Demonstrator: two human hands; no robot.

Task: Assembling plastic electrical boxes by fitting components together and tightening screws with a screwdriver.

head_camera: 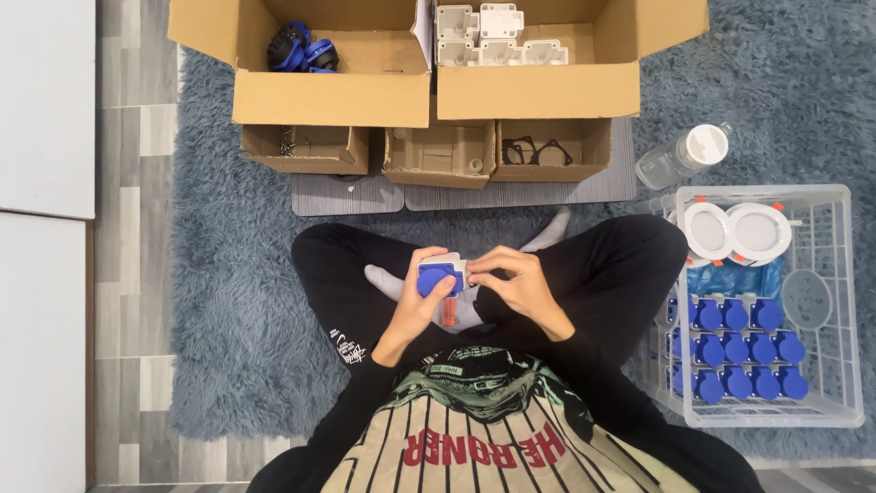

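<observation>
I sit cross-legged on a blue-grey rug. My left hand grips a blue and white plastic socket part over my lap. My right hand has its fingers pinched on the white right side of the same part. An orange-handled tool lies on my legs just below the part, half hidden by my hands.
Ahead stand two large open cardboard boxes, one with blue parts, one with white housings. Three small boxes sit before them. At right a white wire basket holds several blue sockets and white discs, with a clear bottle beside it.
</observation>
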